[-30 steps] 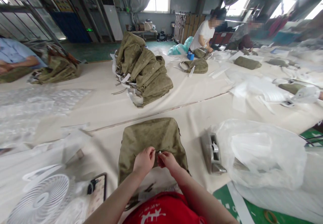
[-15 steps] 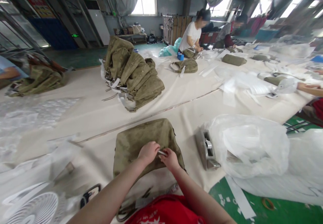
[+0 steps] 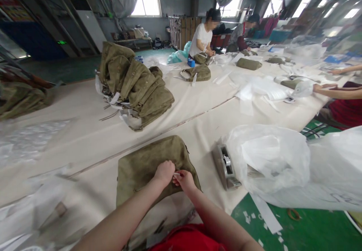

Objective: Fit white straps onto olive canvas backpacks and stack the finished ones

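Note:
An olive-green canvas bag lies flat on the table in front of me. Over its lower right part my two hands meet. A small, thin white strip shows between them; its kind is too small to tell. My left hand is closed, its fingertips turned away from view at the strip's left end. My right hand pinches the strip's right end between thumb and fingers. A grey tape dispenser stands on the table to the right of the bag.
Clear plastic bags bulge beside the dispenser. Across the table leans a stack of olive bags. Plastic sheets lie at left. Co-workers handle bags at the far side, and another person's hands reach in from the right.
The view has swung slightly right, so most things sit farther left. My hands stay together over the bag with the white strip; the left fingers have curled more out of sight.

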Available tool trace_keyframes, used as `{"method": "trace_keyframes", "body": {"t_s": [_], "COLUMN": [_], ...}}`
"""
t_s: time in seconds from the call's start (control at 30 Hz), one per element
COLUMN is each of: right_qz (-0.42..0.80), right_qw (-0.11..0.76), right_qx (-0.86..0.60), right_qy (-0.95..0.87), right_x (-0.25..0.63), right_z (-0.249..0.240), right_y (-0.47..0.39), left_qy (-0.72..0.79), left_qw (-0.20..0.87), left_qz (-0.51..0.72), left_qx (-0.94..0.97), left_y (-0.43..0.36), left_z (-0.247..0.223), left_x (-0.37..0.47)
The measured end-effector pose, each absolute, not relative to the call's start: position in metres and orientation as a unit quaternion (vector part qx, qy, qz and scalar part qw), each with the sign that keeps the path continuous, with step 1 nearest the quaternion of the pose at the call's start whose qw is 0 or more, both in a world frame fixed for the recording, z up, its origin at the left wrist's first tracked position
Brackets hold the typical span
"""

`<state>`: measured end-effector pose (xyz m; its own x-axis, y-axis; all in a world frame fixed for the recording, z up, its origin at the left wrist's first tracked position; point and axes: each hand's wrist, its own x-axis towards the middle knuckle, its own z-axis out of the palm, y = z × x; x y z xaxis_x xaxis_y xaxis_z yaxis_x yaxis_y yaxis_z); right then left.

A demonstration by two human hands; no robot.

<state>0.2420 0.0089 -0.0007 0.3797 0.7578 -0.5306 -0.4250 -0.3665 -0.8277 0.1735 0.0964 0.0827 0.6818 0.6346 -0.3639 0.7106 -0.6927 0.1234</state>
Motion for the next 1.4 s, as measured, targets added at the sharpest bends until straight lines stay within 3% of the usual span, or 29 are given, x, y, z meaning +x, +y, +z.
{"method": "trace_keyframes", "body": {"t_s": [0.27, 0.53, 0.9, 1.23, 1.4], "right_qz": [0.545, 0.642, 0.585, 0.589, 0.590], "right_qw": [0.518, 0.591, 0.528, 0.512, 0.506], "right_qx": [-0.648, -0.477, -0.608, -0.616, -0.619], "right_qy": [-0.122, -0.105, -0.094, -0.105, -0.110], "right_x": [0.247, 0.254, 0.248, 0.243, 0.243], "right_z": [0.002, 0.008, -0.017, -0.025, -0.024], "right_y": [0.027, 0.025, 0.022, 0.022, 0.021], "left_qy": [0.426, 0.394, 0.379, 0.378, 0.342], "left_qw": [0.152, 0.131, 0.073, -0.029, -0.067], "left_qz": [-0.087, -0.077, -0.121, 0.075, 0.094], "left_qx": [0.888, 0.906, 0.915, 0.922, 0.933], "left_y": [0.106, 0.098, 0.106, 0.099, 0.107], "left_z": [0.085, 0.076, 0.065, 0.039, 0.026], "left_x": [0.155, 0.144, 0.154, 0.157, 0.162]}}
